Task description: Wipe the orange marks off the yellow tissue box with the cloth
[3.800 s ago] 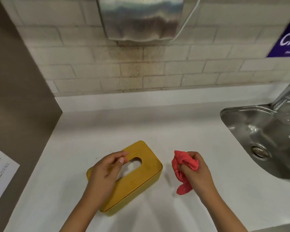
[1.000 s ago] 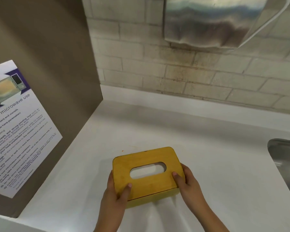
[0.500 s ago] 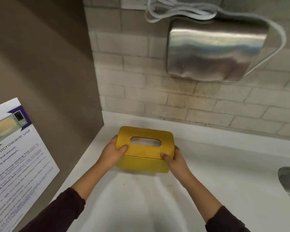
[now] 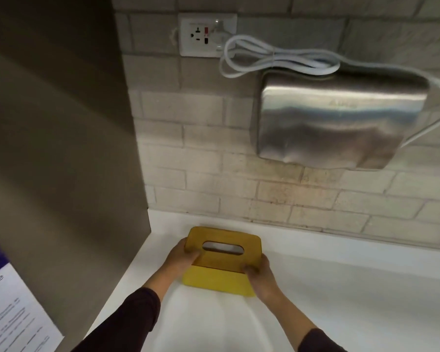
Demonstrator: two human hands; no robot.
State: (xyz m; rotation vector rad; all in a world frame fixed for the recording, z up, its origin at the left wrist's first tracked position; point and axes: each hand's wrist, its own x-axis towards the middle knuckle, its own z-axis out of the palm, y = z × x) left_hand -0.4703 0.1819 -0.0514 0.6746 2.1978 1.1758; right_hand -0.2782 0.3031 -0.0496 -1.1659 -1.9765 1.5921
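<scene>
Yellow tissue box (image 4: 220, 280) on the white counter (image 4: 341, 288), far left, near the brick wall (image 4: 277, 196). Left hand (image 4: 179, 259) and right hand (image 4: 261, 271) clasp its two ends, thumbs on the darker lid (image 4: 222, 259). The box appears rigid, light and smooth-sided, so end grips suit it. Something pale shows through the oval slot (image 4: 222, 248), probably tissue. No cloth is visible.

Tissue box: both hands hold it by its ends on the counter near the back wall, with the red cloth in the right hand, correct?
Not quite. The head view shows no cloth: the right hand and left hand grip only the yellow tissue box.
</scene>
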